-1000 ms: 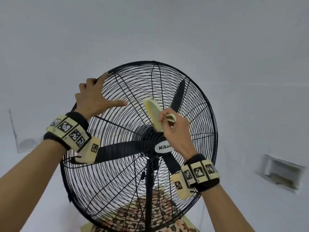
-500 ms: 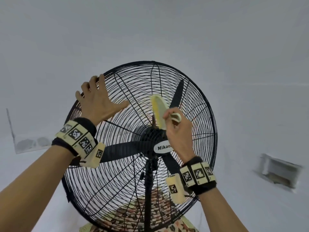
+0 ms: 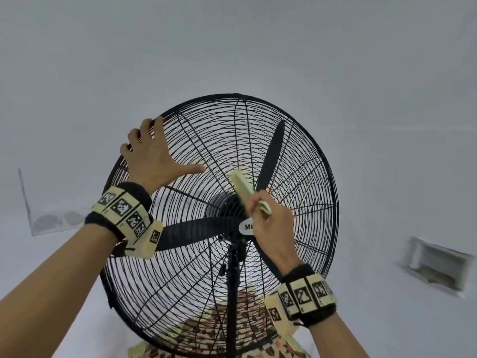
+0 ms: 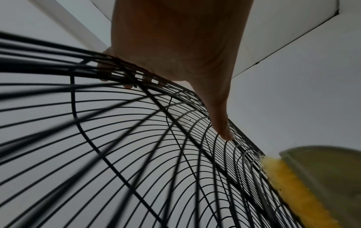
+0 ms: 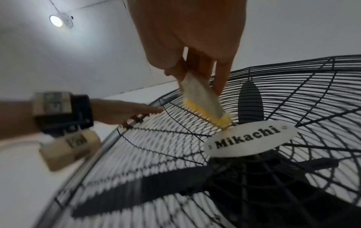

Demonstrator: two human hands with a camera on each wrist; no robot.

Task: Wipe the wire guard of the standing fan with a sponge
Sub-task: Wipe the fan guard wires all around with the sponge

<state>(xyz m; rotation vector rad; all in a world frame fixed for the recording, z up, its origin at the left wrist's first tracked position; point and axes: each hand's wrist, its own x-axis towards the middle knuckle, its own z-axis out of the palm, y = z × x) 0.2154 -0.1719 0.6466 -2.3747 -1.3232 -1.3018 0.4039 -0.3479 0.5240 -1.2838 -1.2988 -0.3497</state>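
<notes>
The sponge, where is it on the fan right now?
The sponge is in the right hand, its yellow edge against the wire guard just above the white Mikachi badge at the centre, right of the left hand.

Wire guard (image 3: 296, 156) bars the blades (image 3: 271, 153); its right half seems unobstructed.

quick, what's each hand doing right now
Left hand: open, fingers over the fan guard rim.
Right hand: holding the sponge against the guard.
</notes>
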